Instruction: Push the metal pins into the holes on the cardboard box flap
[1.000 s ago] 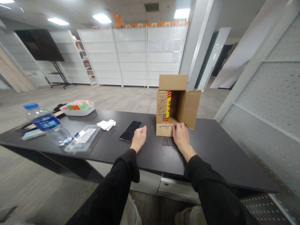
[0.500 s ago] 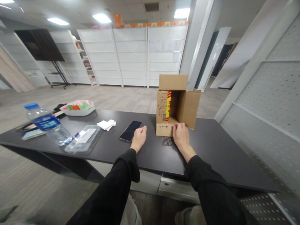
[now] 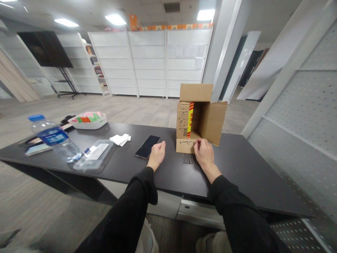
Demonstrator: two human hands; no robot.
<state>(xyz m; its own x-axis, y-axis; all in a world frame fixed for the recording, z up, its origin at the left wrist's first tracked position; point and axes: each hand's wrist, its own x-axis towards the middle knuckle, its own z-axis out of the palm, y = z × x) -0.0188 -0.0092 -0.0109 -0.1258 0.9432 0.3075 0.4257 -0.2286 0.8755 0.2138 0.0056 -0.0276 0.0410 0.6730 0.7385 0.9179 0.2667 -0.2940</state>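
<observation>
A cardboard box [image 3: 211,120] lies on its side on the black table [image 3: 237,165], its opening facing me, with red-and-yellow tape inside. Its lower flap [image 3: 184,146] carries a row of small holes. My right hand [image 3: 204,155] rests at that flap's right end, thumb and fingertips pinched on its edge; whether something thin sits between them is too small to tell. A row of thin metal pins [image 3: 187,158] lies on the table just left of this hand. My left hand [image 3: 157,154] rests on the table in a loose fist, holding nothing, beside a black phone [image 3: 147,146].
To the left stand a water bottle [image 3: 56,140], a flat clear plastic case [image 3: 94,154], a folded white tissue [image 3: 120,139] and a white tray of colourful items [image 3: 88,121]. A perforated white panel [image 3: 302,123] rises at the right. White shelving lines the far wall.
Both hands stay where they were; only the view has shifted slightly.
</observation>
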